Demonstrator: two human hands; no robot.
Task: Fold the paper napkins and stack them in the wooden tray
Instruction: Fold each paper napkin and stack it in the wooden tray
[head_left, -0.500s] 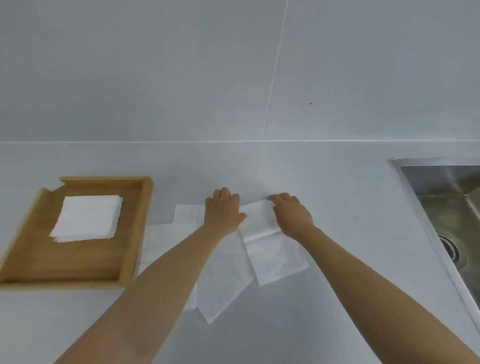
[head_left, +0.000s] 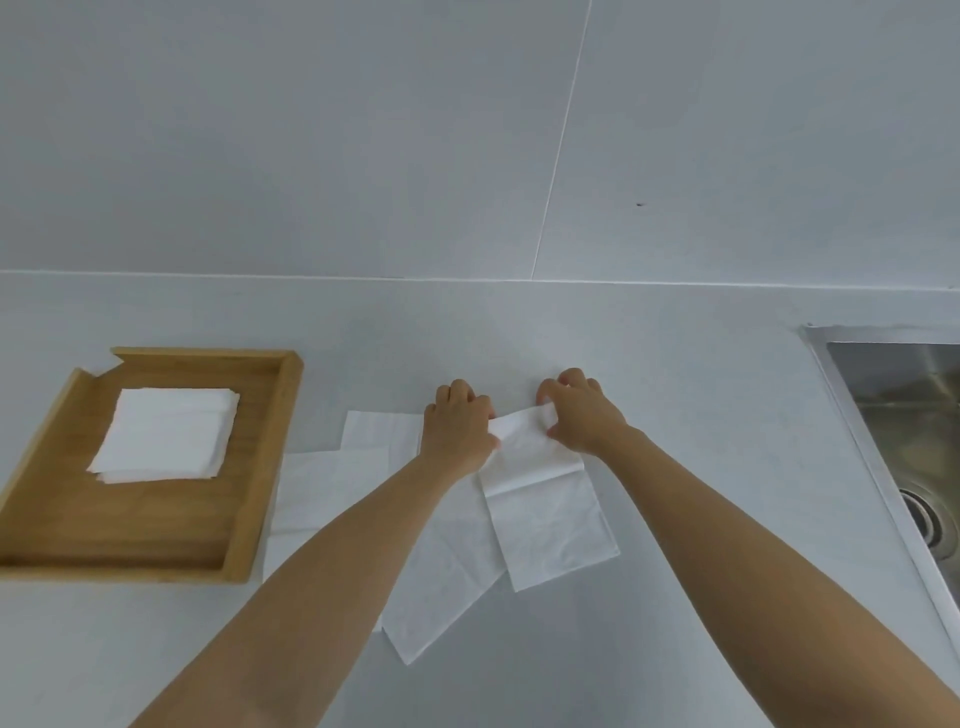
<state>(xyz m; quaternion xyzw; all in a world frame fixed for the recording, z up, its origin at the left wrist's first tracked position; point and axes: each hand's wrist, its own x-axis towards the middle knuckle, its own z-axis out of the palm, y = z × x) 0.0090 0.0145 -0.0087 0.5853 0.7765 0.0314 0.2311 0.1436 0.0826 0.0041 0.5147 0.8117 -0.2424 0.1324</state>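
On counter, napkin (head_left: 540, 457) edge now lifted higher

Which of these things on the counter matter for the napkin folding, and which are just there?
In use: left hand, right hand, napkin being folded, loose napkins, folded stack, wooden tray.
Just there: sink.

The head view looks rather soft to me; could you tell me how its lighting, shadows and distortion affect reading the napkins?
Head view: even, diffuse light with faint shadows; white napkins on the counter barely contrast with the pale countertop; the stack in the wooden tray reads clearly; wide-angle stretch enlarges the forearms; slight softness overall; dull sheen in the sink.
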